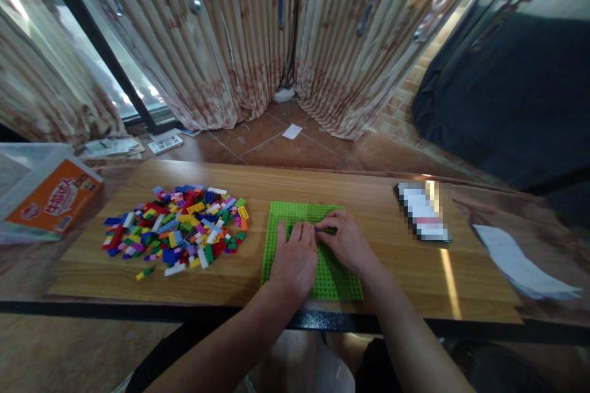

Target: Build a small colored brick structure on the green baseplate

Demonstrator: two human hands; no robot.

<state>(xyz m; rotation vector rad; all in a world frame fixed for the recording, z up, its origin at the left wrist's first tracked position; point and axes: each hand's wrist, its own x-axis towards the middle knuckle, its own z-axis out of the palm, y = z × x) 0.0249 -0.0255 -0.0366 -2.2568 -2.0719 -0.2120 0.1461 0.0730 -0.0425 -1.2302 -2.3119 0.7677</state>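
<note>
Your forearms (244, 331) overhung the table (378, 202); your right hand (346, 242) pinched a dark brick (318, 229); your left hand (297, 258), its grip unclear, seemingly steadied the green baseplate (338, 287).

1. The left hand (295, 261) is palm down over the green baseplate (332, 287), fingers pointing forward.
2. The right hand (345, 241), over its right half, has thumb and forefinger close together.
3. Forearms (405, 319) slant in from its near side.

Our left forearm (235, 341) and right forearm (408, 319) are bare, tapering to the bare left hand (297, 255) and right hand (346, 241) — while below we wear black clothing (179, 339) — its details lost in shadow.
</note>
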